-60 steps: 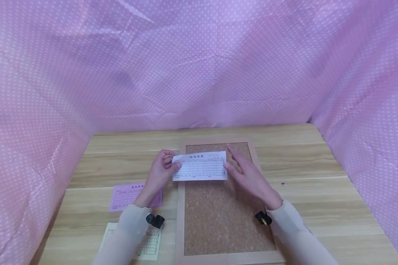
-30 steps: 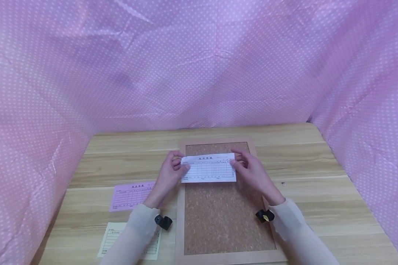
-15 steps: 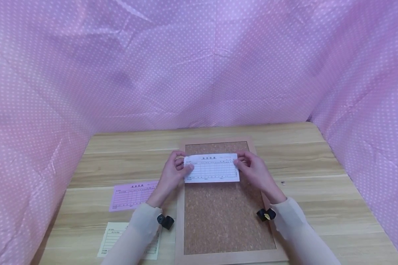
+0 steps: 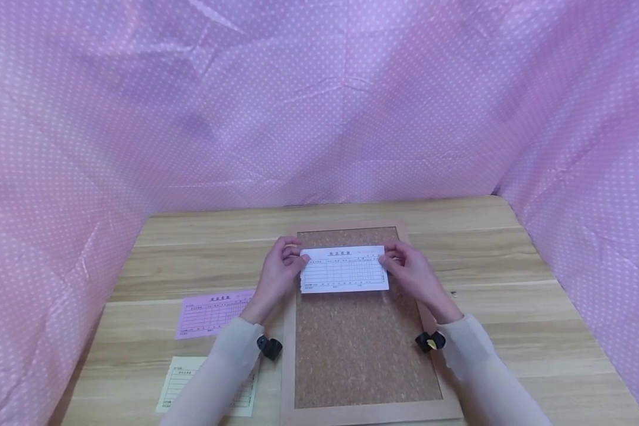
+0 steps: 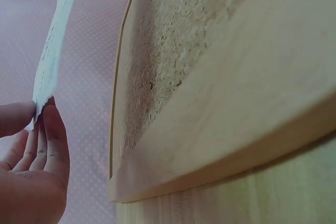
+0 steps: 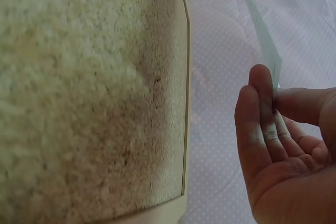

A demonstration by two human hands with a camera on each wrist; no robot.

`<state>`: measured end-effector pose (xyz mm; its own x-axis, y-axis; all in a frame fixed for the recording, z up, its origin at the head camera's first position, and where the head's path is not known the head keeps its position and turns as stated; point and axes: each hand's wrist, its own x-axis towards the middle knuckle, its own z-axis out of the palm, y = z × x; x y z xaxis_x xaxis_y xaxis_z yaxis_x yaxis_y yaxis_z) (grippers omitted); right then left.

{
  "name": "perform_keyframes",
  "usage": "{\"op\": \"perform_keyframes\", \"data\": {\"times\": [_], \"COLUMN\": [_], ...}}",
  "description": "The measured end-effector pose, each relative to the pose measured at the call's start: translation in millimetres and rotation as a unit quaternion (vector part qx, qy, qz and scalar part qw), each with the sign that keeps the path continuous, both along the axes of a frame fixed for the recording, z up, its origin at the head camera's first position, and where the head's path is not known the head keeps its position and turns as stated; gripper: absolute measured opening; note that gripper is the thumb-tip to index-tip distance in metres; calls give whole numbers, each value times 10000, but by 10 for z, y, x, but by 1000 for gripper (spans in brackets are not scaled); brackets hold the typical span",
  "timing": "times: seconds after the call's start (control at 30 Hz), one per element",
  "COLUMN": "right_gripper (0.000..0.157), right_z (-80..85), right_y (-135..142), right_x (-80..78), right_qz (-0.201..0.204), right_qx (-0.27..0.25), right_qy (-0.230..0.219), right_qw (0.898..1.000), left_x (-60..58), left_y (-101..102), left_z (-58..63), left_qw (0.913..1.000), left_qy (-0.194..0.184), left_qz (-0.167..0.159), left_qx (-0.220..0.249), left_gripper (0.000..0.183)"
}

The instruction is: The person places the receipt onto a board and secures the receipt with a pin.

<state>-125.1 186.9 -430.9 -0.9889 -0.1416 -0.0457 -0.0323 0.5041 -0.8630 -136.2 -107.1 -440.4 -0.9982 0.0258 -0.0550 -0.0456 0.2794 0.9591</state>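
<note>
A white printed receipt slip [image 4: 343,270] is stretched between both hands above the upper part of a wood-framed cork board [image 4: 367,349]. My left hand [image 4: 278,269] pinches its left edge between thumb and fingers. At the opposite edge, my right hand [image 4: 412,273] has the thumb in front and the fingers behind. Both wrist views show the slip [image 5: 50,51] raised off the cork, with a gap beneath it. The right hand's fingers [image 6: 254,124] press against the paper's back near its end.
Left of the board lie a pink slip [image 4: 213,313] and, nearer, a pale yellow slip [image 4: 178,384] partly covered by the left sleeve. A tiny object [image 4: 454,293] lies on the wooden table [image 4: 511,331] at right. Pink dotted cloth [image 4: 319,118] hangs behind.
The slip has moved rightward over the board. My right hand, spread beside the slip's right end two seconds ago, now pinches that edge. The left hand has kept its hold and slid right with it.
</note>
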Motion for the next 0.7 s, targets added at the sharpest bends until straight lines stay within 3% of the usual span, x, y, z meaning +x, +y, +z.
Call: {"op": "perform_keyframes", "data": {"times": [0.17, 0.37, 0.6, 0.7], "right_gripper": [35, 44, 11, 7], "right_z": [0, -3, -36, -45], "right_y": [28, 58, 59, 68], "right_x": [-30, -48, -82, -94], "right_qz": [2, -71, 10, 24], "right_qx": [-23, -462, 23, 204], "right_qy": [-8, -198, 480, 550], "right_qw": [10000, 9987, 9988, 9983], "left_x": [-49, -92, -126, -145], "left_y": [27, 39, 55, 66], "left_z": [-17, -35, -53, -75], "left_qw": [9999, 9997, 9983, 9972], "left_qy": [-15, 10, 188, 276], "left_qz": [41, 23, 38, -23], "left_qx": [-92, -239, -558, -690], "left_gripper": [41, 37, 19, 8]}}
